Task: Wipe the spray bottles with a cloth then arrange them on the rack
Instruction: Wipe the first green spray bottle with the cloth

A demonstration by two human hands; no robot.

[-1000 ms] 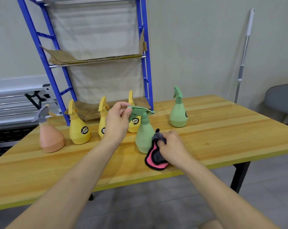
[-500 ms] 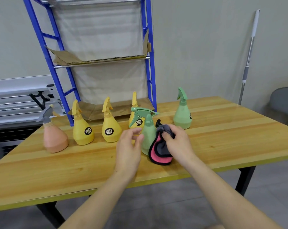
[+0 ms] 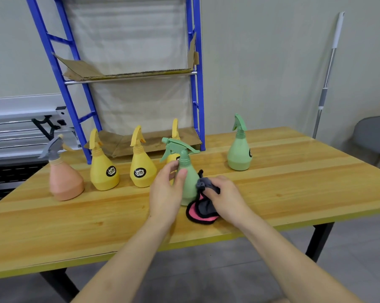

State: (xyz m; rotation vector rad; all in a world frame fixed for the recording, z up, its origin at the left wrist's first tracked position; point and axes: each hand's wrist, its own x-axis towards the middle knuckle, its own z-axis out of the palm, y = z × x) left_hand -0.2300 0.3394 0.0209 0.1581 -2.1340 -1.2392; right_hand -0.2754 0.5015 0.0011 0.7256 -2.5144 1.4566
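Two hands' fingers (image 3: 181,178) around green bottle (image 3: 188,182)

Six plastic trigger spray bottles are being counted on the table: three yellow (image 3: 104,171) (image 3: 142,168) (image 3: 174,136), two green (image 3: 188,176) (image 3: 239,149) and one peach-coloured with a grey nozzle (image 3: 64,178). One grey-and-pink cloth (image 3: 203,209) is being seen, along with one blue metal rack (image 3: 195,84), one wooden table (image 3: 294,182) and two hands (image 3: 166,193) (image 3: 225,197).
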